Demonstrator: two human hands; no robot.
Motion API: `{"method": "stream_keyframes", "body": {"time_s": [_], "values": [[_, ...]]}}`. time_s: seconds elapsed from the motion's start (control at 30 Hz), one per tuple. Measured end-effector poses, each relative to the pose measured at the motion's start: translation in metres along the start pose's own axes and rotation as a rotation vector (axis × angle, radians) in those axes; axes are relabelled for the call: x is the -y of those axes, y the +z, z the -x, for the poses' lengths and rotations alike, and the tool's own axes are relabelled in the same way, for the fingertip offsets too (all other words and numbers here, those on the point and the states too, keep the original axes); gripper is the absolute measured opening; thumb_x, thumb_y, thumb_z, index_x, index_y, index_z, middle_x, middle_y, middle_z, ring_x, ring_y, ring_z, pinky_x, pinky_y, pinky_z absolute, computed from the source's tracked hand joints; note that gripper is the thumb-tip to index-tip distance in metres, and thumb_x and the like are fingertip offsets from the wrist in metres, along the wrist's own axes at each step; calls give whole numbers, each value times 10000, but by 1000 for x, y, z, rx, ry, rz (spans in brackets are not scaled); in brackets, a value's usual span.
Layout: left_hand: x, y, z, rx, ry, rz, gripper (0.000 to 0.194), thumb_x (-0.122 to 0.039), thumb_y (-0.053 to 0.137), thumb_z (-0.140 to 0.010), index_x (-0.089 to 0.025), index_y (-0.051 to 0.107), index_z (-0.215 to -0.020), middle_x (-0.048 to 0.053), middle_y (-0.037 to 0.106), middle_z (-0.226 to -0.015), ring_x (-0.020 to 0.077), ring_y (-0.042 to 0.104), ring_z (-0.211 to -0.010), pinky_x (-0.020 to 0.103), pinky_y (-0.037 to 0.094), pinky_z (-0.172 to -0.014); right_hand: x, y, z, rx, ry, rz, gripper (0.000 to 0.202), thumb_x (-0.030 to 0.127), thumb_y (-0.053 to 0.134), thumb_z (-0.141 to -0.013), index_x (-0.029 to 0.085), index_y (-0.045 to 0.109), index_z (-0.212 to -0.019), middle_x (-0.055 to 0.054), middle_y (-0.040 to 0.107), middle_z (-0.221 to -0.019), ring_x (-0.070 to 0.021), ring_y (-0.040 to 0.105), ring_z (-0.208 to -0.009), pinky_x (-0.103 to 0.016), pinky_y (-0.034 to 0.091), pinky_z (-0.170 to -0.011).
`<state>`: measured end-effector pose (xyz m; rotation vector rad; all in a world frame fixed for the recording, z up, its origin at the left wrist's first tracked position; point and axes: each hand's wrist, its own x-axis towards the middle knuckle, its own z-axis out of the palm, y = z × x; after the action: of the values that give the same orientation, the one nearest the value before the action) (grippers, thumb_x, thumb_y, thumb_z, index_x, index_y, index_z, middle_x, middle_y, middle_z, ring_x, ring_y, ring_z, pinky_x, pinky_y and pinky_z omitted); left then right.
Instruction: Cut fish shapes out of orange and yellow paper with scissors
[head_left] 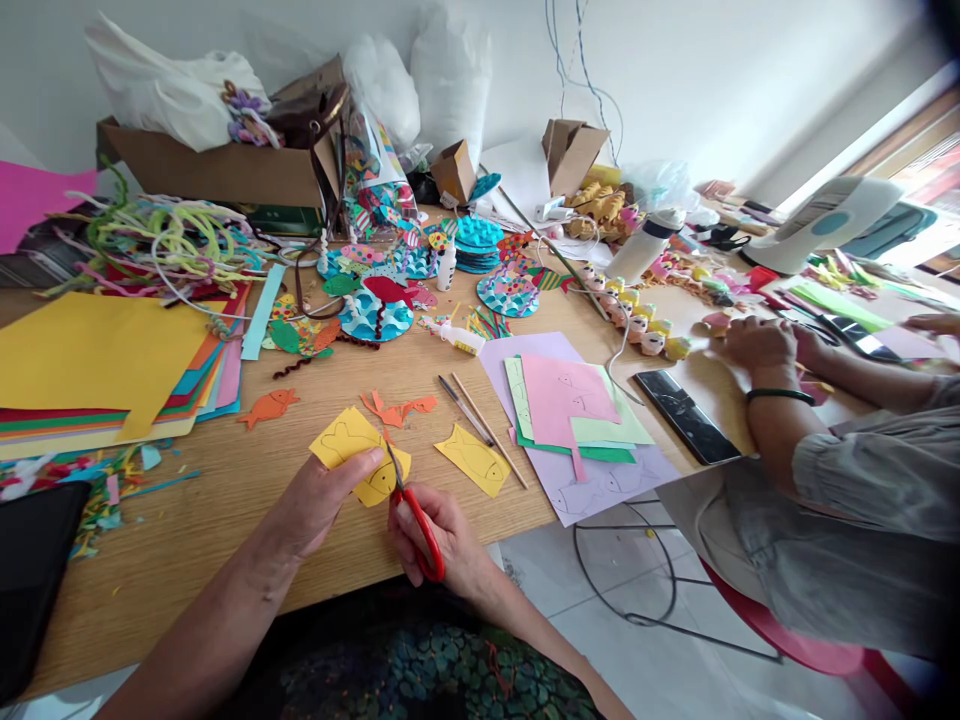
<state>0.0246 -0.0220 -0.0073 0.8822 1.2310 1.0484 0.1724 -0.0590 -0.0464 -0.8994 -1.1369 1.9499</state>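
Between the thumb and fingers of my left hand point(324, 500) is a piece of yellow paper point(352, 437) with fish outlines drawn on it. My right hand point(450, 535) grips red-handled scissors point(421, 530), whose blades reach the paper's upper edge near a drawn fish. Just to the right lies another yellow paper piece point(472, 460) bearing a fish drawing. Orange paper scraps point(397, 408) rest beyond my hands, and a cut-out orange fish point(270, 407) is to their left. A pen point(465, 408) and a thin wooden stick point(491, 430) lie side by side at the right.
Stacked coloured paper point(90, 350) and a dark device point(34, 580) are on the left. Pink paper point(559, 385) tops sheets on the right, near a phone point(686, 415). Another person's hands point(761, 345) are farther right. Decorated fish discs point(375, 318) and a glue bottle point(457, 338) stand beyond.
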Motion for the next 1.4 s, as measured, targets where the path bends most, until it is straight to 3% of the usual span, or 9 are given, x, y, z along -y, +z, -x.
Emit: {"method": "stream_keyframes", "body": {"time_s": [0.33, 0.7, 0.87, 0.97, 1.1, 1.3, 1.4], "values": [[-1, 0, -3, 38, -1, -20, 113, -262, 678, -631, -192, 700, -717, 9, 668, -650, 188, 614, -681, 267, 463, -603, 3, 0, -1, -7, -2, 5, 413, 564, 550, -820, 156, 547, -754, 74, 439, -470, -51, 399, -342, -171, 268, -339], [-11, -14, -32, 46, -103, 40, 144, -235, 733, -575, -189, 641, -676, -17, 644, -631, 143, 572, -567, 240, 459, -522, 7, -8, -28, -36, 13, 47, 406, 565, 533, -831, 177, 499, -716, 75, 438, -428, -57, 382, -325, -172, 266, -326], [-12, -23, -38, 31, -130, -19, 180, -259, 748, -559, -179, 655, -690, 1, 651, -629, 152, 572, -552, 249, 449, -503, 19, -11, -38, -57, 43, 78, 407, 567, 520, -832, 181, 485, -707, 71, 445, -439, -62, 397, -338, -181, 271, -348], [-13, -25, -39, 43, -108, -51, 192, -251, 767, -513, -184, 681, -671, 20, 671, -633, 173, 587, -572, 262, 462, -520, 32, -14, -44, -101, -21, 118, 404, 566, 526, -820, 181, 471, -712, 58, 476, -513, -64, 432, -384, -189, 308, -377], [-14, -24, -38, 85, -104, -120, 188, -239, 765, -495, -206, 705, -670, 23, 685, -634, 190, 596, -584, 265, 462, -516, 54, -14, -55, -217, -134, 144, 348, 433, 706, -691, 182, 483, -786, 65, 483, -625, -71, 459, -497, -191, 357, -436], [-19, -22, -35, 225, -109, -224, 157, -204, 731, -533, -204, 715, -689, 28, 673, -630, 185, 579, -559, 255, 429, -487, 73, -10, -70, -78, -127, 165, 324, 291, 749, -623, 179, 483, -771, 77, 497, -639, -60, 456, -498, -190, 347, -449], [-23, -25, -31, 238, -93, -194, 133, -230, 738, -531, -197, 696, -652, 33, 669, -646, 178, 563, -559, 257, 421, -496, 73, -9, -72, -103, -148, 174, 313, 271, 738, -620, 179, 476, -765, 91, 483, -597, -56, 445, -471, -186, 334, -441]]}}
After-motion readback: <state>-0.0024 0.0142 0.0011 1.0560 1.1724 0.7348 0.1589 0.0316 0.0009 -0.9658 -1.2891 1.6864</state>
